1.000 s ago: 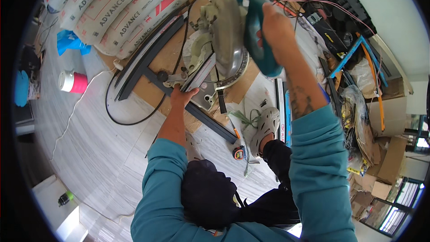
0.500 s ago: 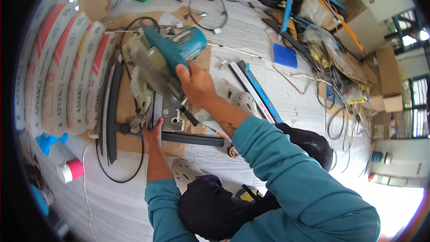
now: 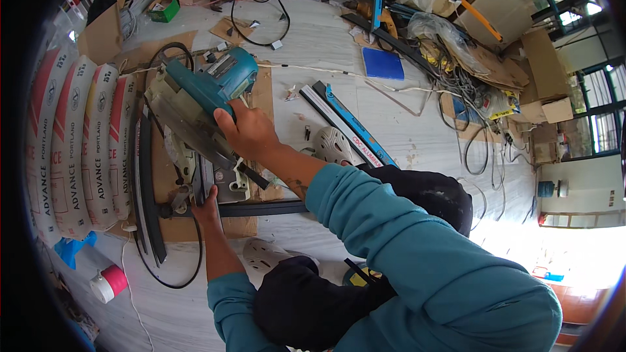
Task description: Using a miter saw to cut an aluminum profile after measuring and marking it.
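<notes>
A teal miter saw [image 3: 225, 73] stands on cardboard on the floor in front of me. My right hand [image 3: 251, 133] is closed around its handle from the near right side. Below the blade guard, a grey metal profile [image 3: 207, 171] lies across the saw's base [image 3: 233, 186]. My left hand [image 3: 207, 210] grips the near end of this profile, thumb along its side; some of its fingers are hidden. A long dark bar [image 3: 267, 208] runs sideways just right of that hand, partly under my right forearm.
Upright printed sacks [image 3: 72, 150] line the left, with long dark profiles [image 3: 145, 182] beside them. A blue level [image 3: 358, 127] lies right of the saw, near my white clog [image 3: 334, 145]. Tangled cables [image 3: 460, 88] and a blue square [image 3: 383, 64] lie farther right. A black cord [image 3: 195, 274] loops nearby.
The whole view has shifted, so the saw and both hands appear farther left. Both hands keep their holds. A round tape measure seen earlier beside the dark bar is now out of sight.
</notes>
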A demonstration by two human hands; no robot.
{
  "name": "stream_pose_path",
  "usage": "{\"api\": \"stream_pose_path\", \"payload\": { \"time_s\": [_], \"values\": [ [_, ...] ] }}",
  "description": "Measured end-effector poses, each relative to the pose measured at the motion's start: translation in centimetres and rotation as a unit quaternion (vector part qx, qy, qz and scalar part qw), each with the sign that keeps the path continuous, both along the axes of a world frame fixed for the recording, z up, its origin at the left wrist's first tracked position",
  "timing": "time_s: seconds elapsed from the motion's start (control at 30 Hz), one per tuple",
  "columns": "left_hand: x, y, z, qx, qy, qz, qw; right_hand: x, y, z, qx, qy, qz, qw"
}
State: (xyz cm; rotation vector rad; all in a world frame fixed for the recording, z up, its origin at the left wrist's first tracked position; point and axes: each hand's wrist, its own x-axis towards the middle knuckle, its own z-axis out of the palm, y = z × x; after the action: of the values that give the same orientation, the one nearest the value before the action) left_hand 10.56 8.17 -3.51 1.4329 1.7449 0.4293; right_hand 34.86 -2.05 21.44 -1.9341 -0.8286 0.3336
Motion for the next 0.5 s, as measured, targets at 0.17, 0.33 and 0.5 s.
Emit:
{"api": "stream_pose_path", "payload": {
  "time_s": [0.17, 0.33, 0.5],
  "values": [
    [-0.3, 0.2, -0.3, -0.007, 0.044, 0.006, 0.999, -0.1, -0.1, 0.2, -0.004, 0.017, 0.000, 1.000],
    [0.1, 0.1, -0.8, -0.008, -0.006, -0.003, 1.000, 0.2, -0.3, -0.7, -0.003, 0.011, -0.006, 1.000],
    [-0.6, 0.6, -1.4, -0.012, 0.005, 0.007, 1.000, 0.1, -0.4, -1.4, 0.008, 0.020, 0.008, 1.000]
  ]
}}
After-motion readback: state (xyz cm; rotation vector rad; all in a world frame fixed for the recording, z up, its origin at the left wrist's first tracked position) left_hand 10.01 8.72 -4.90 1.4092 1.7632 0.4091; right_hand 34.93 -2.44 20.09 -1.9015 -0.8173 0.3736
